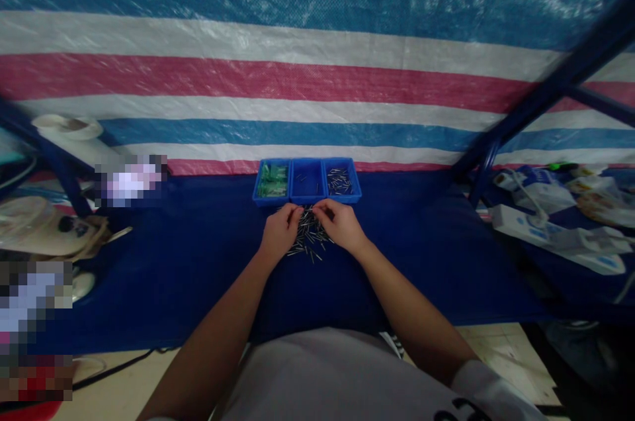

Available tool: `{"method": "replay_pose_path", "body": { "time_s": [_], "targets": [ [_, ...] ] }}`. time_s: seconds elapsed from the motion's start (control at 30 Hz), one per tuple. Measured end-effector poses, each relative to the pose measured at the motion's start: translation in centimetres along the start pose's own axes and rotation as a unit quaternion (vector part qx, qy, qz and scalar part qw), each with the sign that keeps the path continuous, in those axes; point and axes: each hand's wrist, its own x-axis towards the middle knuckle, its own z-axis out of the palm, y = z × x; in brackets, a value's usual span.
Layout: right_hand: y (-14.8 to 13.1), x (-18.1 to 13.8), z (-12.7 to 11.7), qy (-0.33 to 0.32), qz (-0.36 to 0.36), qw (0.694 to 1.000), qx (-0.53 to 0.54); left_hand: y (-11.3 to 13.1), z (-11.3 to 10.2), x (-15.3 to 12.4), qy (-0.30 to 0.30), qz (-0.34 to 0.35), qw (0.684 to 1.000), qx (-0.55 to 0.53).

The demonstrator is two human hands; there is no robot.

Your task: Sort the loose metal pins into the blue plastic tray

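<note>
At the far left of a dark blue worktop (421, 275), a clear plastic container (30, 222) sits in front of a leaning white tube (69, 136). At centre, three blue compartments stand in a row below a striped tarpaulin (307, 83), the left compartment (268, 200) filled with green pieces (272, 176). Just in front, a person's left hand (282, 229) bends over a loose pile of thin metal pins (310, 235), fingertips drawn narrowly together; whether they grip a pin is too small to tell. The pile lies on the worktop between both hands, before the middle compartment (308, 190), which has a few slivers inside. The right hand (342, 226) mirrors the pose, fingers narrow at the pile's far edge, any hold likewise unclear. Behind it, the right compartment (347, 198) contains more pins. At far right, a white power strip (526, 229) lies near plastic bags (600, 192).
</note>
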Motion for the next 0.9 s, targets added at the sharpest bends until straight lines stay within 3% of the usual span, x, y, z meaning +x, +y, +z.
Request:
{"method": "replay_pose_path", "body": {
  "time_s": [0.4,0.9],
  "targets": [
    [-0.29,0.02,0.57,0.003,0.029,0.998,0.06,0.34,-0.09,-0.12,-0.003,0.011,1.0,-0.005],
    [0.43,0.1,0.51,0.052,0.007,0.999,0.008,0.14,0.28,-0.31,0.004,0.006,0.999,-0.046]
  ]
}}
